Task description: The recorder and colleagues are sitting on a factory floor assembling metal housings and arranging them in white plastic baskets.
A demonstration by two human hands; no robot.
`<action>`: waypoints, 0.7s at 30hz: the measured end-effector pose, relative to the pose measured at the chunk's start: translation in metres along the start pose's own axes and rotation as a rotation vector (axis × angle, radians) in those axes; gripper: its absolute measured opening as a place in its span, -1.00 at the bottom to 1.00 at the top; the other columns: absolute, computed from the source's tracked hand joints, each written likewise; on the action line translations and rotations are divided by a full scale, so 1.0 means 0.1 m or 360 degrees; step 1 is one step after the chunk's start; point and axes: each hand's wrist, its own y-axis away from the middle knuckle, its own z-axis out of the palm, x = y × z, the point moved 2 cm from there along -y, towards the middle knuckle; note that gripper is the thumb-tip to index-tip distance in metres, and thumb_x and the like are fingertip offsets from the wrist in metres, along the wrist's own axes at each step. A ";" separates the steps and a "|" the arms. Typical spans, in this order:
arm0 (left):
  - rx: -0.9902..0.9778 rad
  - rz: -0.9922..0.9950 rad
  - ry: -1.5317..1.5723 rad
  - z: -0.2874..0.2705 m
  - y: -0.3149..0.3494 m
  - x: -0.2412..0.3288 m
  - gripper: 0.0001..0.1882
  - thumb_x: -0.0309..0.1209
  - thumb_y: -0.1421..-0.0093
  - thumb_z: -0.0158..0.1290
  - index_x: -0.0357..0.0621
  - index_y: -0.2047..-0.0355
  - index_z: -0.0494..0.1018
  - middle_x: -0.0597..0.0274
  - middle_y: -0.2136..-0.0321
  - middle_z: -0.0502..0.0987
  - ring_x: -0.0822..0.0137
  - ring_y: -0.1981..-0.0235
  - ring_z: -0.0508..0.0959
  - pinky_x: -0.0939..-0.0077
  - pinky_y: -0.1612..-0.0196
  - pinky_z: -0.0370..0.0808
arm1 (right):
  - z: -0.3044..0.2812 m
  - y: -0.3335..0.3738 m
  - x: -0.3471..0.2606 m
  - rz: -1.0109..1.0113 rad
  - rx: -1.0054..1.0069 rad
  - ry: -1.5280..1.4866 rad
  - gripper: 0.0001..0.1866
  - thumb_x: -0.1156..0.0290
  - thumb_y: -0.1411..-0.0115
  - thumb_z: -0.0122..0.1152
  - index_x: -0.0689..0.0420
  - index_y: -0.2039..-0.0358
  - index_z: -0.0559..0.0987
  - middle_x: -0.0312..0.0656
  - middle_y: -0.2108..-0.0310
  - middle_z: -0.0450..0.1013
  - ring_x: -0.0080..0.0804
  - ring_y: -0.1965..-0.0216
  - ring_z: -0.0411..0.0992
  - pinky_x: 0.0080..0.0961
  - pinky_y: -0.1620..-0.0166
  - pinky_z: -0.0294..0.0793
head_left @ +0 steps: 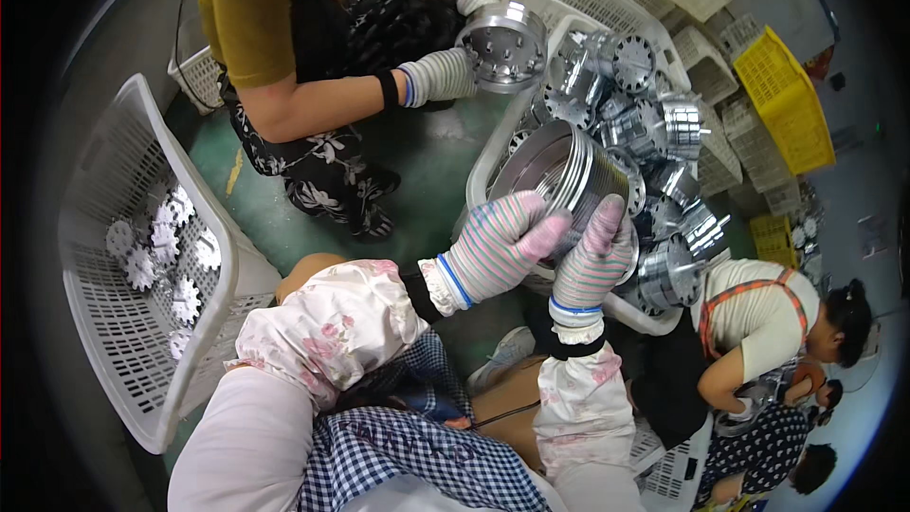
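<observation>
A shiny, hollow metal cylinder with a ribbed outer wall (595, 171) is between my two gloved hands, its open end tilted up and to the left. My left hand (502, 242) grips the near left side, thumb pointing right. On the near right side my right hand (595, 256) is closed on the same cylinder; some fingers are hidden behind it. Both hands wear striped knit gloves. The cylinder is held over a white plastic crate (488, 159) filled with metal parts (654, 123), several with round, notched end plates.
Opposite me a co-worker's gloved hand (441, 76) holds a drilled metal ring-shaped housing (502, 47). At left stands a white crate (213, 341) holding toothed metal discs (163, 242). A yellow crate (787, 100) and more white crates stand far right. Another person (758, 308) bends at the right.
</observation>
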 end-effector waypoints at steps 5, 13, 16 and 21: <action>0.0108 -0.0116 0.0238 0.09 -0.02 -0.11 -0.76 -0.32 -0.37 0.02 -0.21 0.39 0.49 0.48 0.53 0.43 0.63 0.49 0.31 0.61 0.43 0.35 | 0.05 0.00 0.10 -0.0051 -0.0090 -0.0077 -0.51 -0.03 -0.39 0.02 0.22 0.25 0.57 -0.39 0.43 0.47 -0.61 0.37 0.35 -0.55 0.27 0.39; 0.0253 -0.0500 0.0555 0.15 -0.05 -0.05 -0.68 -0.22 -0.37 0.04 -0.22 0.40 0.52 0.51 0.51 0.45 0.67 0.46 0.34 0.70 0.38 0.35 | 0.04 -0.01 0.07 -0.0092 -0.0168 -0.0117 -0.55 0.05 -0.41 -0.02 0.23 0.19 0.57 -0.26 0.38 0.57 -0.55 0.36 0.45 -0.50 0.21 0.46; 0.0327 -0.0524 0.0533 0.13 -0.02 -0.05 -0.63 -0.16 -0.38 0.03 -0.24 0.37 0.55 0.50 0.53 0.47 0.67 0.46 0.36 0.66 0.40 0.38 | 0.05 0.04 0.12 -0.0056 -0.0130 -0.0052 -0.56 0.07 -0.41 -0.02 0.23 0.22 0.57 -0.22 0.38 0.57 -0.49 0.36 0.47 -0.48 0.20 0.47; 0.0305 -0.0486 0.0451 0.10 0.01 -0.12 -0.62 -0.18 -0.36 0.06 -0.24 0.47 0.51 0.40 0.62 0.42 0.61 0.54 0.32 0.58 0.47 0.36 | 0.06 0.08 0.01 -0.0040 -0.0121 -0.0048 -0.54 0.04 -0.41 -0.04 0.22 0.27 0.57 -0.21 0.44 0.54 -0.45 0.40 0.44 -0.47 0.25 0.44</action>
